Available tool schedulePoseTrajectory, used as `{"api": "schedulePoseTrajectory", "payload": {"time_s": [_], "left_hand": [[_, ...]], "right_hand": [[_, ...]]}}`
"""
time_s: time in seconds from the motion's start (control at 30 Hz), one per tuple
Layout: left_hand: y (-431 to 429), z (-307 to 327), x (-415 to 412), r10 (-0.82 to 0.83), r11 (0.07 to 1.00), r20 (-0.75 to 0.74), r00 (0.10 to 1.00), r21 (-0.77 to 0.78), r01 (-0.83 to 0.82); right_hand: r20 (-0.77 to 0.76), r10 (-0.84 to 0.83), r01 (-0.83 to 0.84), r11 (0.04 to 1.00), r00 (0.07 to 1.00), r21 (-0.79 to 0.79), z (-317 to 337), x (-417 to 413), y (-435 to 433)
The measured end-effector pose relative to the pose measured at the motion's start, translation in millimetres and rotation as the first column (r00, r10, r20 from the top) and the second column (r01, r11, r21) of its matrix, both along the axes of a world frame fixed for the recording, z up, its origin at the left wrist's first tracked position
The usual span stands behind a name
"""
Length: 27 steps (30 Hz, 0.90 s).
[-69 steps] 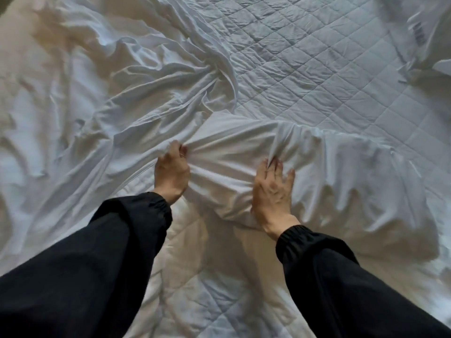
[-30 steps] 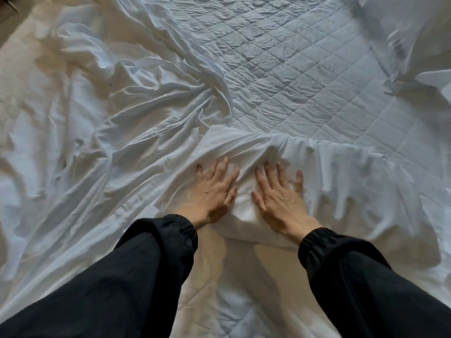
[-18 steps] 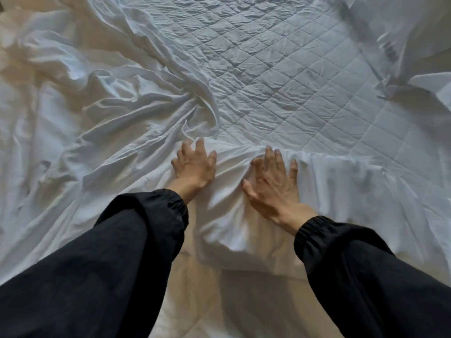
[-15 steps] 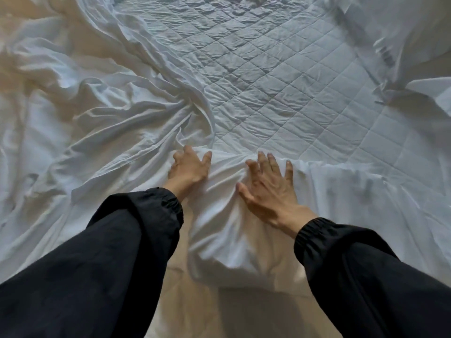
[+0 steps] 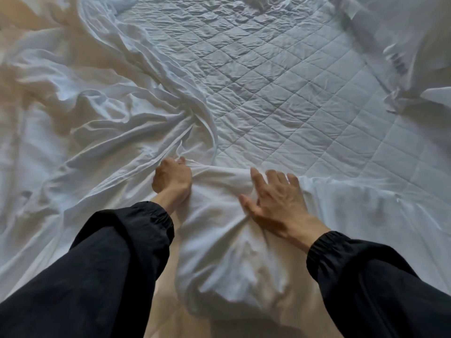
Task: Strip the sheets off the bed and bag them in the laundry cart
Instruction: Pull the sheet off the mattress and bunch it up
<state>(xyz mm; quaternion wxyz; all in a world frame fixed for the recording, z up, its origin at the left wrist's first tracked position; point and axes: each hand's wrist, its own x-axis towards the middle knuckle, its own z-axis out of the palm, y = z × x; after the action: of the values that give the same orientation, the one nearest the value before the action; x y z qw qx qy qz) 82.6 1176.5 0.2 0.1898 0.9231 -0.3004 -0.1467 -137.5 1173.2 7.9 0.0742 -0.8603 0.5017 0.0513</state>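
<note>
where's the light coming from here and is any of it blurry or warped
Head view: warm yellowish light falls on the rumpled sheet at left, cooler bluish light on the quilted mattress pad; same view, the wide lens bows the quilt lines towards the edges; the bedding at upper right is smeared, while the left hand and right hand look fairly sharp.

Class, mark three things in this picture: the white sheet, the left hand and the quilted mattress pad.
white sheet (image 5: 227,259): head view, bunched fold nearest the camera.
left hand (image 5: 172,181): head view, back of the hand.
quilted mattress pad (image 5: 280,93): head view, bare quilted middle.
</note>
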Motion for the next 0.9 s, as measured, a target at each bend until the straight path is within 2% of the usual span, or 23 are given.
{"api": "schedulePoseTrajectory", "payload": {"time_s": [0.07, 0.13, 0.2, 0.27, 0.3, 0.37, 0.4, 0.43, 0.47, 0.63, 0.7, 0.77, 0.83, 0.9], "left_hand": [[1, 5, 1, 0.079, 0.997, -0.018, 0.997, -0.011, -0.079], [2, 9, -2, 0.061, 0.998, 0.024, 0.998, 0.002, -0.061], [5, 11, -11, -0.062, 0.998, 0.133, 0.989, 0.041, 0.057], [13, 11, -27, -0.285, 0.957, 0.231, 0.930, 0.016, 0.289], [18, 12, -38, -0.434, 0.894, 0.230, 0.871, -0.011, 0.449], [31, 8, -59, -0.725, 0.676, 0.182, 0.664, 0.003, 0.737], [39, 4, -67, -0.818, 0.569, 0.143, 0.557, 0.067, 0.819], [45, -2, -69, -0.863, 0.504, 0.110, 0.493, 0.124, 0.855], [48, -9, -68, -0.875, 0.484, 0.089, 0.476, 0.171, 0.858], [57, -30, -67, -0.837, 0.531, 0.076, 0.541, 0.347, 0.773], [58, -28, -70, -0.828, 0.548, 0.086, 0.554, 0.335, 0.766], [62, -23, -72, -0.807, 0.583, 0.101, 0.582, 0.287, 0.760], [76, -14, -75, -0.788, 0.612, 0.108, 0.607, 0.251, 0.750], [96, -8, -77, -0.782, 0.615, 0.092, 0.616, 0.268, 0.742]], "right_hand": [[-0.002, -0.023, 0.023, 1.000, 1.000, -0.002, -4, -9, 4], [0.009, -0.071, 0.070, 0.997, 0.997, 0.022, -4, -9, 7], [0.036, -0.132, 0.130, 0.990, 0.991, 0.058, 0, -3, 11], [0.060, -0.134, 0.130, 0.990, 0.989, 0.057, 3, 0, 18], [0.061, -0.113, 0.110, 0.993, 0.992, 0.041, 3, -1, 22], [0.048, -0.076, 0.075, 0.997, 0.996, 0.021, 1, -7, 26], [0.041, -0.067, 0.066, 0.998, 0.997, 0.019, -1, -11, 26], [0.030, -0.064, 0.063, 0.998, 0.998, 0.022, -4, -15, 24], [0.011, -0.069, 0.069, 0.997, 0.998, 0.025, -9, -19, 23], [-0.090, -0.175, 0.177, 0.984, 0.980, 0.017, -26, -25, 24], [-0.100, -0.219, 0.225, 0.973, 0.971, 0.056, -21, -18, 28], [-0.048, -0.244, 0.247, 0.965, 0.969, 0.091, -12, -12, 39], [0.015, -0.210, 0.206, 0.969, 0.978, 0.134, -7, -11, 58], [0.015, -0.153, 0.149, 0.978, 0.988, 0.146, -6, -17, 81]]}}
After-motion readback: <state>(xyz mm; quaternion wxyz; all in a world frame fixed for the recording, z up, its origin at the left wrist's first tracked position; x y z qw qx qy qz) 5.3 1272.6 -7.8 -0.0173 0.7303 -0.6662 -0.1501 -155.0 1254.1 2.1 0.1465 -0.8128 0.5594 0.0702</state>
